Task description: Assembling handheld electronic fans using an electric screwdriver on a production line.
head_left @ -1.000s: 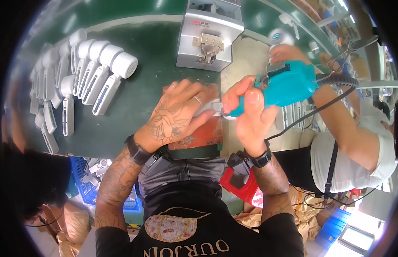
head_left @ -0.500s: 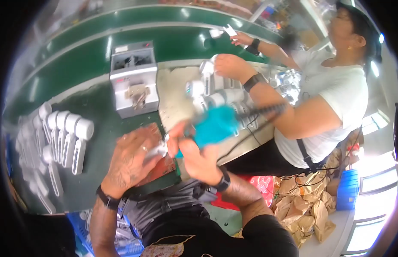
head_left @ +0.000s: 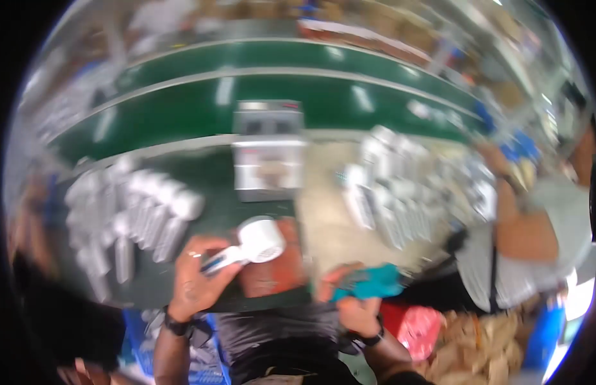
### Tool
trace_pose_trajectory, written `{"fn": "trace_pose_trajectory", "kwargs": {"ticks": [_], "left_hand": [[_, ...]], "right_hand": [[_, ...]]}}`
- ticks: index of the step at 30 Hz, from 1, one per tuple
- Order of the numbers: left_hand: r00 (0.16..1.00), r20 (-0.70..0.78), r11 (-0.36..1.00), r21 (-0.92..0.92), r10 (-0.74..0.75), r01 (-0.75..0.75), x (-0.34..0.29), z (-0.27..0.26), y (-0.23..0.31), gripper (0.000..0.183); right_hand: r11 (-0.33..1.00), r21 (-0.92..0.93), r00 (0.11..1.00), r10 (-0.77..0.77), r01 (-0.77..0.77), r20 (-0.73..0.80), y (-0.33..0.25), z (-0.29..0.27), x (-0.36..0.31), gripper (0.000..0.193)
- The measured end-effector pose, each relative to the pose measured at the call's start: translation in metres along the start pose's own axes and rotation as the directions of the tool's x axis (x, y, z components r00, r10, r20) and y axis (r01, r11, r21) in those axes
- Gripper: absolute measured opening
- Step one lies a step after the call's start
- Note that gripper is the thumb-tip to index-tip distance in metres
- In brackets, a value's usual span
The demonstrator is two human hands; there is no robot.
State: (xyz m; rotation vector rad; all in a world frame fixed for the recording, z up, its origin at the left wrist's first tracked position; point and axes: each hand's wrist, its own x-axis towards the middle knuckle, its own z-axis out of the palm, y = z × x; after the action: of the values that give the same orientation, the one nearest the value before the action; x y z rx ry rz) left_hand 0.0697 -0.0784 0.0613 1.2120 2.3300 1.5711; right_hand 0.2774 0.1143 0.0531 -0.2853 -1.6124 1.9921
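1. L hand (head_left: 198,279) is gripping a white plastic handheld device w/ round drum-like head and slim handle (head_left: 260,239); thumb & fingers are closing round the handle.
2. That device is sitting at centre, above a reddish-brown rectangular mat (head_left: 272,277); handle is pointing near-L, head far-R. Can't tell if head is touching mat.
3. R hand (head_left: 357,313) is wrapping round a teal chunky power tool (head_left: 375,282), just R of the mat and well apart from the device. Finger detail is blurring, so exact grip is unclear.
4. Mat is lying flat on the dark green desk (head_left: 218,186), close to near edge.
5. Grey boxy metal machine (head_left: 269,176) is standing just beyond mat, far side.
6. On L, a cluster of similar white devices (head_left: 150,199) is lying side by side, heads mostly facing far.
7. On R, a 2nd group of white devices (head_left: 391,215) is resting on a beige surface (head_left: 323,212).
8. Co-worker in pale top (head_left: 548,218) is standing far R, next to that group.
9. Blue plastic crate (head_left: 139,340) is sitting below desk, near L; crumpled brown paper (head_left: 477,346) is lying low on near R, w/ a red plastic item (head_left: 423,330) beside it.
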Motion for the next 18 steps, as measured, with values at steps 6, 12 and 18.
{"fn": "trace_pose_trajectory", "kwargs": {"ticks": [6, 12, 18], "left_hand": [[0.981, -0.163, 0.98, 0.144, -0.11, 0.134, -0.023, -0.084, -0.025, 0.034], [0.759, -0.619, 0.927, 0.127, -0.204, 0.352, -0.063, -0.179, -0.091, 0.035], [0.383, -0.92, 0.911, 0.083, -0.086, 0.404, -0.117, -0.299, -0.184, 0.029]], "right_hand": [[0.996, 0.02, 0.991, -0.089, 0.091, -0.105, 0.021, 0.019, 0.011, 0.024], [0.985, -0.088, 0.986, -0.151, 0.145, -0.063, 0.022, 0.024, 0.015, 0.075], [0.994, -0.057, 0.994, -0.092, 0.089, -0.057, 0.017, 0.035, 0.016, 0.075]]}}
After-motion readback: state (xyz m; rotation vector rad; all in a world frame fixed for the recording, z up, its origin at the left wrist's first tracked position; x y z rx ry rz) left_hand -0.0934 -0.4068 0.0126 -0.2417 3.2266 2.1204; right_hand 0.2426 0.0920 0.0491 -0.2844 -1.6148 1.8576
